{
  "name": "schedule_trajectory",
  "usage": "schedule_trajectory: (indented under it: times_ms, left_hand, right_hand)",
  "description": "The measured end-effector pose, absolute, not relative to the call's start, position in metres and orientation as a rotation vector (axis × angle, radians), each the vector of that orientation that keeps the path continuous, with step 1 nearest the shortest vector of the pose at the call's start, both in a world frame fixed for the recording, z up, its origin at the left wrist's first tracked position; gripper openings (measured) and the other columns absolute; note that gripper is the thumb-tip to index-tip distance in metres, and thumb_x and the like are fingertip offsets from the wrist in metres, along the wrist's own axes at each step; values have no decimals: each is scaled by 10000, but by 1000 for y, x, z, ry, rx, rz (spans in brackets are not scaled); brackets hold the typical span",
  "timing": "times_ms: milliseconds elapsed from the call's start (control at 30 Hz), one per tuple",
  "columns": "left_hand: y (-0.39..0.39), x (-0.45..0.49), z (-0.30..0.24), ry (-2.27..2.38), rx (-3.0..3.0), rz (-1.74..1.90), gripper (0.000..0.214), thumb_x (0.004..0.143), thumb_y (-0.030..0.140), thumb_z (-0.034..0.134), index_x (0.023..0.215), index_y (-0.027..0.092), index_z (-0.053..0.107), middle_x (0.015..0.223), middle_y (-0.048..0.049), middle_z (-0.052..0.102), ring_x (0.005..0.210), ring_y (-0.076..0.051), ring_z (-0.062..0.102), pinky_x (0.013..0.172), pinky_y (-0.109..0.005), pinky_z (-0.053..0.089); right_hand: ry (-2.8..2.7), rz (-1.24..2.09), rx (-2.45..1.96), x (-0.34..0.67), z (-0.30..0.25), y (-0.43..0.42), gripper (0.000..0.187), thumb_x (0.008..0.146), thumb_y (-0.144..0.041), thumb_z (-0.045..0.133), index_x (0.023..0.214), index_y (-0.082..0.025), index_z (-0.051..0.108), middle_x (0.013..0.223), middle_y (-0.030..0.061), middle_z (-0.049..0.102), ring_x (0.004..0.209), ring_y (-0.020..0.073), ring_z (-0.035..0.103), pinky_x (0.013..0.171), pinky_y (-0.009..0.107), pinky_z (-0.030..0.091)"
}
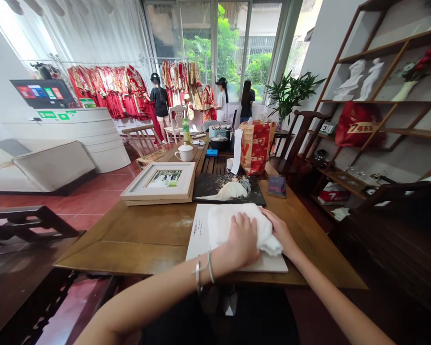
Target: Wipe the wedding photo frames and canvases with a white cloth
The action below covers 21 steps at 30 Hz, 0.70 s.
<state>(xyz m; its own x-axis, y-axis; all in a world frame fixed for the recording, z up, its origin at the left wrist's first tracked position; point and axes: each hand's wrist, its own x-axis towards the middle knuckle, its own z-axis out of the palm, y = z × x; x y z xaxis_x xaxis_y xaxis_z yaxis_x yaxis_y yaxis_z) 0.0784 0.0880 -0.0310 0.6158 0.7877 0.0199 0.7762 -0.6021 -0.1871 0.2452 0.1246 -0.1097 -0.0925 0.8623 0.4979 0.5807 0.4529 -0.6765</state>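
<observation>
A folded white towel [224, 224] lies bunched on a white board [197, 247] at the near side of the wooden table. My left hand [242, 239], with bracelets at its wrist, presses down on the towel with bent fingers gripping it. At the board's right edge, my right hand [280, 234] is closed, its fingertips partly hidden beside the towel. Small dark print shows along the left part of the board. Just beyond it lies a dark photo panel [222, 191] with a figure in a white dress.
White-framed pictures [183, 191] are stacked at left on the wooden table [140, 235]. Behind stand a lidded white cup [185, 152], a green bottle [186, 130], a red paper bag [256, 148] and a small dark block [277, 186]. Several people stand near garment racks.
</observation>
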Motion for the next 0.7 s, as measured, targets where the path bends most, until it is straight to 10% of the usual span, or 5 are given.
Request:
schedule_trajectory:
  times_ms: [700]
  left_hand:
    - [36, 52, -33, -1145, -2831, 108, 746, 781, 383, 547, 1400, 82, 259, 1426, -224, 286, 1312, -371, 240, 1023, -489, 254]
  right_hand:
    - [-1809, 350, -1323, 241, -108, 123, 380, 845, -219, 397, 1188, -204, 560, 1262, 110, 560, 1177, 239, 515, 1006, 448, 390]
